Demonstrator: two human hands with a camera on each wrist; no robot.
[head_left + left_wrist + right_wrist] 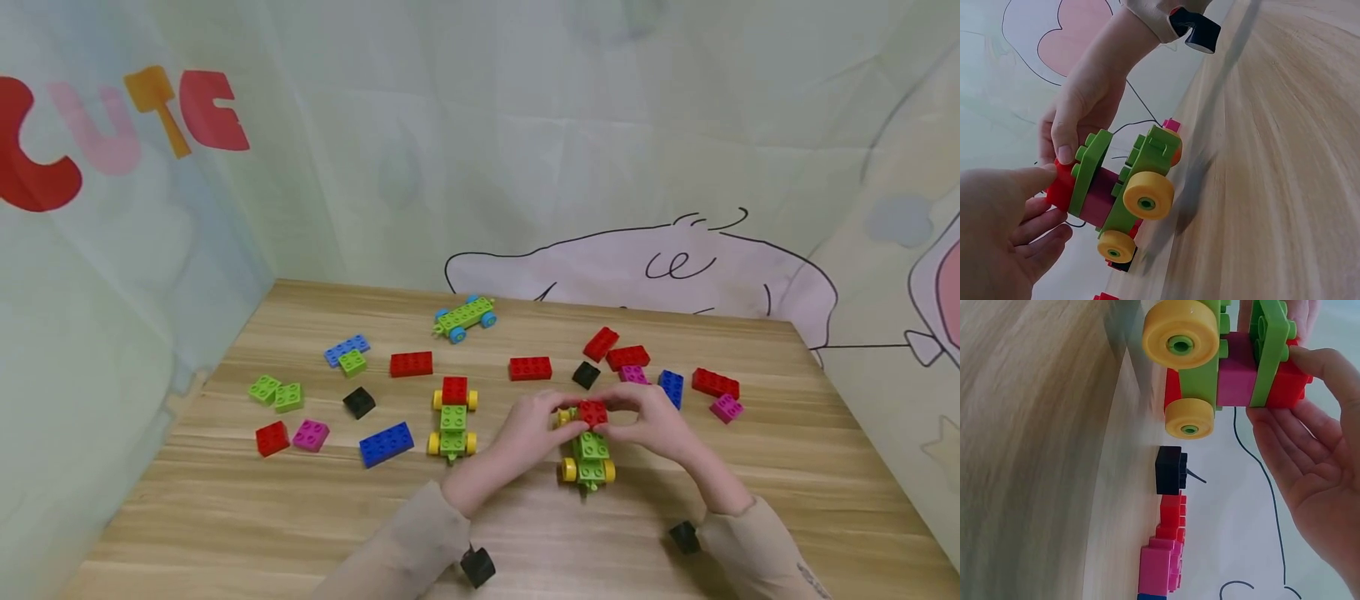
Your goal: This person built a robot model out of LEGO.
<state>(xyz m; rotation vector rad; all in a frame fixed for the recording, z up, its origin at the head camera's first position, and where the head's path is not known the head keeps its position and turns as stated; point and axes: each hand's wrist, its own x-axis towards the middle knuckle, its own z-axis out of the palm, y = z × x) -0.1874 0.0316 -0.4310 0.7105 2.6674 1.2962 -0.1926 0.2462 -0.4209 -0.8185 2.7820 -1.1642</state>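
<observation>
My left hand [528, 429] and right hand [648, 421] meet at a red brick [592, 413], thumbs on its near side and fingers around its far side, pinching it between them. That brick sits on a green plate [1088, 178], with a magenta brick [1237, 378] beneath. Below is a green wheeled base [1200, 384] with yellow wheels [1147, 195]. Whether the wheels touch the table is hard to tell. To the left stands a similar green car [453, 418] with yellow wheels and a red brick [454, 389] at its far end.
At the back of the wooden table [300, 517] is a green base with blue wheels [465, 317]. Loose bricks lie left, including a blue brick [386, 444] and a black brick [359, 402]. Beyond the right hand are a black brick [586, 374] and several red, magenta and blue ones.
</observation>
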